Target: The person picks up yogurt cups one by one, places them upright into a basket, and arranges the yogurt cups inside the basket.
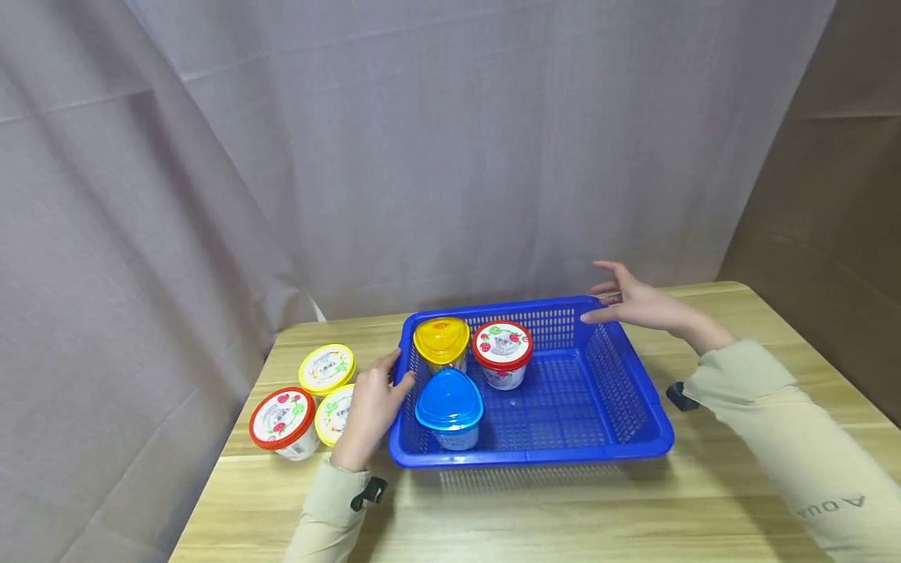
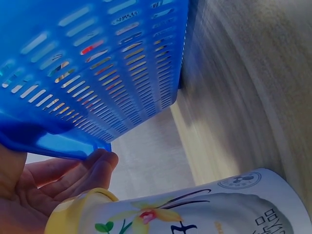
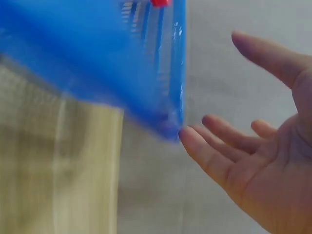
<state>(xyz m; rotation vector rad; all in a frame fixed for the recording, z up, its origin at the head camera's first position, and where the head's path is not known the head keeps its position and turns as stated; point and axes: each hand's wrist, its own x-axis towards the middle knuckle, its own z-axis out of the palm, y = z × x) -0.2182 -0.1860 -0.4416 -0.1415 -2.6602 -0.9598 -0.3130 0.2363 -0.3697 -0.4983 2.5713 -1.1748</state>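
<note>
A blue plastic basket (image 1: 528,455) with slotted walls holds a yellow-lidded tub (image 1: 441,338), a blue-lidded tub (image 1: 449,400) and a red-lidded tub (image 1: 503,348), grouped toward its left side. My left hand (image 1: 371,410) grips the basket's left rim, thumb at the top and fingers curled beneath, as the left wrist view shows. Close under those fingers is a yellow-lidded vanilla tub (image 2: 195,209). At the far right corner, my right hand (image 1: 639,305) is spread, fingers apart and holding nothing. In the right wrist view one fingertip (image 3: 190,139) is beside the basket corner; contact is unclear.
Left of the basket on the wooden table (image 1: 493,520) stand two yellow-lidded tubs, one at the back (image 1: 327,369) and one partly behind my left hand (image 1: 331,414), plus a red-lidded tub (image 1: 283,421). A grey curtain (image 1: 450,156) hangs behind the table.
</note>
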